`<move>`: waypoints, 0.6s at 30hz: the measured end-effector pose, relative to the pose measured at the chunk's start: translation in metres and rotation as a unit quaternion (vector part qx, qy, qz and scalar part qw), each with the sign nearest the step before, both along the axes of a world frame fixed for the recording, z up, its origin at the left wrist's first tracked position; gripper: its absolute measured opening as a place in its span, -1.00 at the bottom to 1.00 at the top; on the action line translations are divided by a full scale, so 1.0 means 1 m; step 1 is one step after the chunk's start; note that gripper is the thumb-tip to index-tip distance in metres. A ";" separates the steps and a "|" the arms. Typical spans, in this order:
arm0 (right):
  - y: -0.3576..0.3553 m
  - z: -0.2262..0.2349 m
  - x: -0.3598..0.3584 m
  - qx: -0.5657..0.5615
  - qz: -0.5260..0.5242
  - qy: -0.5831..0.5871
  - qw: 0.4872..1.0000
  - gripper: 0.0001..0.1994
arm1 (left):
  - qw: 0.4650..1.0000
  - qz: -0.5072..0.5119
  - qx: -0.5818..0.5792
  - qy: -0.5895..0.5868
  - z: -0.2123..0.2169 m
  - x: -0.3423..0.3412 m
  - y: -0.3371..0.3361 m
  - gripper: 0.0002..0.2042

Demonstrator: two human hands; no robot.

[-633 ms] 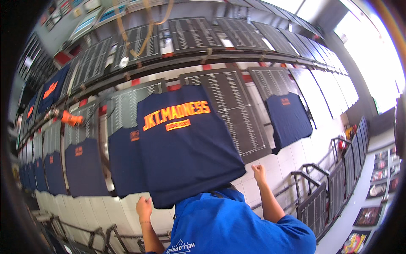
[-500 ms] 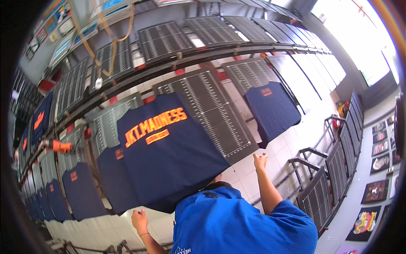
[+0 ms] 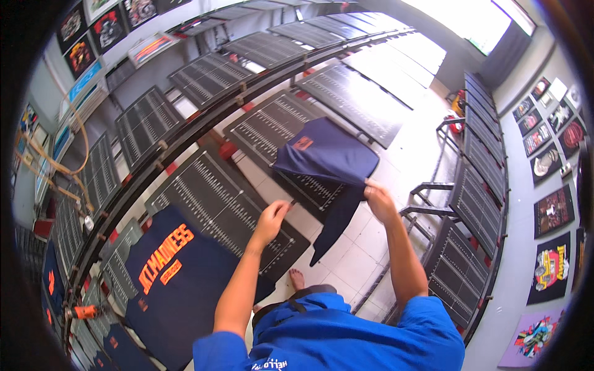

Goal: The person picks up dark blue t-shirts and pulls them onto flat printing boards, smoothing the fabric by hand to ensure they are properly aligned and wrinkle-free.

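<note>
A navy T-shirt point(image 3: 331, 151) with a small orange print lies partly on a black platen point(image 3: 266, 120) marked with white ruler lines. My right hand point(image 3: 378, 199) pinches its near right edge and lifts it, so the cloth is folded up and a dark strip hangs below. My left hand point(image 3: 272, 222) is closed, over the neighbouring bare platen point(image 3: 207, 201); whatever is at its fingertips is too small to make out. To the left, another navy T-shirt point(image 3: 179, 290) with large orange lettering lies over that platen's near left part.
A long dark rail point(image 3: 216, 105) curves across, with ruled platens on both sides. More navy shirts point(image 3: 124, 346) lie at lower left, near an orange tool point(image 3: 86, 311). A rack of platens point(image 3: 473, 204) stands at right beside a wall with prints. My bare foot point(image 3: 297, 278) is on the tiled floor.
My view has shifted right along the rail. Both hands have come forward; the right one now grips the edge of the shirt that lay flat on the right-hand platen.
</note>
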State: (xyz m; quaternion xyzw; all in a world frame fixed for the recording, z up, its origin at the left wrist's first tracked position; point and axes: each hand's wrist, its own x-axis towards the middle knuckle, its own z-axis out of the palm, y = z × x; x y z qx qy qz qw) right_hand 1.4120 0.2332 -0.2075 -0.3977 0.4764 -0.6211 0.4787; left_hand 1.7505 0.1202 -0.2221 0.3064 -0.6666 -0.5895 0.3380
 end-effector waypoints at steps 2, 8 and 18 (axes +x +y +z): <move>-0.041 0.131 0.034 -0.096 0.070 -0.151 0.981 -0.73 | 0.994 -0.043 0.072 0.071 -0.003 -0.073 -0.034 -0.69; -0.026 0.275 0.016 -0.206 0.011 -0.270 0.941 -0.68 | 0.830 -0.246 0.446 0.227 0.064 -0.228 0.029 -0.67; 0.173 0.131 0.054 0.014 -0.228 -0.077 0.971 -0.58 | 0.930 -0.101 0.331 0.125 0.095 0.075 0.073 -0.69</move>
